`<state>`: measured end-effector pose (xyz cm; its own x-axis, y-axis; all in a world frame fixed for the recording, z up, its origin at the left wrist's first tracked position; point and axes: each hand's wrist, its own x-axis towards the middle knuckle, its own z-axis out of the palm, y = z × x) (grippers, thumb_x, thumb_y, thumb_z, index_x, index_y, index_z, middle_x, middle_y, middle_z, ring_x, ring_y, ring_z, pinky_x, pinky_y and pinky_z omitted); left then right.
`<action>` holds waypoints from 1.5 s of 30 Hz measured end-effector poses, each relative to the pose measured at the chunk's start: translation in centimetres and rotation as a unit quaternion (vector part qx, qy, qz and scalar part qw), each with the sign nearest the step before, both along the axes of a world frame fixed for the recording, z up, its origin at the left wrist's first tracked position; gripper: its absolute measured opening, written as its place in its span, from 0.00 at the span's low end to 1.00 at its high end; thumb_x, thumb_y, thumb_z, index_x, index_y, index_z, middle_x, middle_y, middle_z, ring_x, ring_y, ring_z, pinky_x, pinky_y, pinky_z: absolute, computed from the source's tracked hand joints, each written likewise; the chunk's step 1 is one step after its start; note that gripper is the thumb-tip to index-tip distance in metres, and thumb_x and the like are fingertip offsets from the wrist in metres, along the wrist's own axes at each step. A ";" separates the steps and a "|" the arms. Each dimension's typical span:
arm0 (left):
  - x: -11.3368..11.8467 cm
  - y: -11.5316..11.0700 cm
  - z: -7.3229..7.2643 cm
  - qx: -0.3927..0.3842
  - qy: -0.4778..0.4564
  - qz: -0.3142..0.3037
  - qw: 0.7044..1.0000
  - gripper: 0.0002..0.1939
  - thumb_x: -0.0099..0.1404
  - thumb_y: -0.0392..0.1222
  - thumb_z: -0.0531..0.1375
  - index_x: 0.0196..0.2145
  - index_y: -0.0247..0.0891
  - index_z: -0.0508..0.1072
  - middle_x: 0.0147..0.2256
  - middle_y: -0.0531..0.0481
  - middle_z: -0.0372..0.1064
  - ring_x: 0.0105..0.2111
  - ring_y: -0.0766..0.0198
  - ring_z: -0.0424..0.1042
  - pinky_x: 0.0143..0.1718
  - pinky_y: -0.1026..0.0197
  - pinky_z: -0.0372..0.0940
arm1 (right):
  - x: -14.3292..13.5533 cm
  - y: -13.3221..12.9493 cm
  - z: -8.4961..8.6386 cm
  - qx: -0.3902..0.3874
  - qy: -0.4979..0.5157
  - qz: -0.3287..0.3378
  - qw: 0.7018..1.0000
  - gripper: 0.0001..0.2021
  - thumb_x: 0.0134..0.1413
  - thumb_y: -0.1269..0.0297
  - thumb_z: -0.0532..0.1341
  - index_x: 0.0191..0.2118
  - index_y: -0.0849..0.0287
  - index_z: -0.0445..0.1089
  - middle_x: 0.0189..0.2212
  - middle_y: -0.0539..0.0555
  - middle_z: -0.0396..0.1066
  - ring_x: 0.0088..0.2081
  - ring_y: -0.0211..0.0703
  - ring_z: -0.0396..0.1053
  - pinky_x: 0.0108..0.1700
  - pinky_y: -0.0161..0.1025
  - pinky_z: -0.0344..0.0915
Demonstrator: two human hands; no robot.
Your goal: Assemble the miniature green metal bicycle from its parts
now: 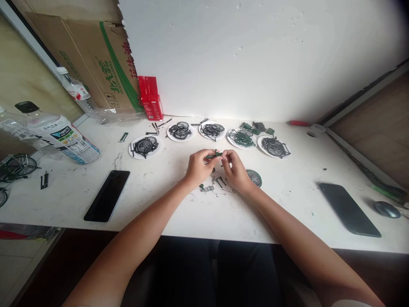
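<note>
Gripping a small dark green part [218, 154] between the closed fingers of the left hand [197, 167] and the right hand [235, 169], just above the white bench [198, 217]. Beneath, loose small green and metal pieces [208, 188]; beside the right wrist, a green-rimmed spoked wheel [255, 178]. Beyond, in a row, five white round plates [191, 134] bearing miniature bicycle parts [145, 146]. In green on a brown cardboard carton [91, 64], "BEIDAHUANG" beside Chinese characters. Near it, a red box [151, 98] with print too small to read. At left, a blue-and-white-labelled plastic bottle [65, 138], only partly legible.
</note>
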<state>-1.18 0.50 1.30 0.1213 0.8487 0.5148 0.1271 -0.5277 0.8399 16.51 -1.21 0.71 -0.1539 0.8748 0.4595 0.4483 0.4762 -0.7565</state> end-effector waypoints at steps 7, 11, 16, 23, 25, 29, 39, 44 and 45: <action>-0.1 0.0 0.1 -0.024 -0.004 -0.020 1.000 0.13 0.70 0.49 0.70 0.45 0.37 0.84 0.46 0.41 0.84 0.45 0.56 0.83 0.44 0.58 0.76 | 0.3 0.1 0.0 0.029 -0.022 -0.002 0.999 0.12 0.79 0.50 0.52 0.47 0.52 0.63 0.40 0.55 0.67 0.41 0.49 0.64 0.45 0.48 0.64; 0.0 0.1 0.3 -0.056 -0.022 -0.040 0.997 0.15 0.69 0.51 0.70 0.46 0.37 0.84 0.46 0.40 0.84 0.45 0.56 0.83 0.42 0.59 0.74 | 0.2 0.0 0.4 0.020 -0.005 -0.006 1.000 0.12 0.78 0.50 0.53 0.47 0.52 0.63 0.37 0.53 0.64 0.38 0.47 0.63 0.43 0.47 0.63; 0.1 0.2 0.3 -0.094 -0.053 -0.060 0.992 0.19 0.67 0.53 0.71 0.46 0.36 0.84 0.46 0.39 0.84 0.43 0.56 0.82 0.41 0.60 0.74 | 0.4 -0.1 1.0 0.025 0.007 0.000 1.000 0.12 0.78 0.50 0.55 0.47 0.52 0.65 0.36 0.52 0.61 0.37 0.46 0.61 0.44 0.47 0.62; 0.5 0.3 0.3 -0.165 -0.132 -0.100 0.972 0.25 0.60 0.57 0.75 0.45 0.34 0.84 0.45 0.38 0.83 0.39 0.57 0.82 0.39 0.58 0.75 | 0.2 -0.3 1.5 -0.018 0.072 0.009 0.997 0.16 0.75 0.44 0.58 0.45 0.52 0.66 0.34 0.50 0.61 0.34 0.44 0.58 0.40 0.45 0.60; 0.5 0.3 0.4 -0.170 -0.140 -0.101 0.970 0.25 0.59 0.56 0.76 0.44 0.34 0.84 0.45 0.38 0.83 0.39 0.57 0.81 0.40 0.58 0.76 | 0.1 -0.3 1.7 -0.037 0.097 0.016 0.994 0.18 0.73 0.42 0.59 0.44 0.52 0.66 0.33 0.49 0.61 0.34 0.43 0.58 0.39 0.44 0.59; 0.5 0.4 0.2 -0.171 -0.145 -0.103 0.969 0.23 0.58 0.55 0.77 0.43 0.34 0.84 0.45 0.38 0.83 0.40 0.56 0.81 0.41 0.57 0.76 | -0.1 -0.4 1.9 -0.053 0.116 0.015 0.992 0.20 0.71 0.39 0.60 0.43 0.52 0.66 0.31 0.49 0.62 0.33 0.43 0.59 0.38 0.43 0.58; 0.2 0.3 0.2 -0.180 -0.138 -0.101 0.969 0.22 0.59 0.54 0.77 0.44 0.35 0.85 0.45 0.40 0.83 0.38 0.58 0.80 0.39 0.58 0.75 | -0.3 -0.4 1.6 -0.063 0.122 0.014 0.990 0.22 0.69 0.36 0.61 0.44 0.52 0.66 0.31 0.48 0.62 0.33 0.43 0.59 0.38 0.44 0.60; 0.2 0.3 0.2 -0.179 -0.132 -0.097 0.970 0.23 0.59 0.55 0.77 0.44 0.34 0.85 0.45 0.39 0.83 0.37 0.59 0.80 0.38 0.59 0.74 | -0.3 -0.4 1.5 -0.061 0.113 0.010 0.992 0.22 0.69 0.36 0.60 0.44 0.51 0.66 0.31 0.48 0.62 0.33 0.43 0.60 0.37 0.43 0.61; 0.2 0.4 0.2 -0.179 -0.131 -0.096 0.970 0.23 0.59 0.55 0.77 0.44 0.34 0.85 0.45 0.39 0.83 0.37 0.59 0.80 0.38 0.59 0.74 | -0.2 -0.4 1.5 -0.061 0.111 0.010 0.992 0.22 0.69 0.36 0.60 0.44 0.51 0.66 0.31 0.48 0.62 0.32 0.43 0.60 0.37 0.43 0.61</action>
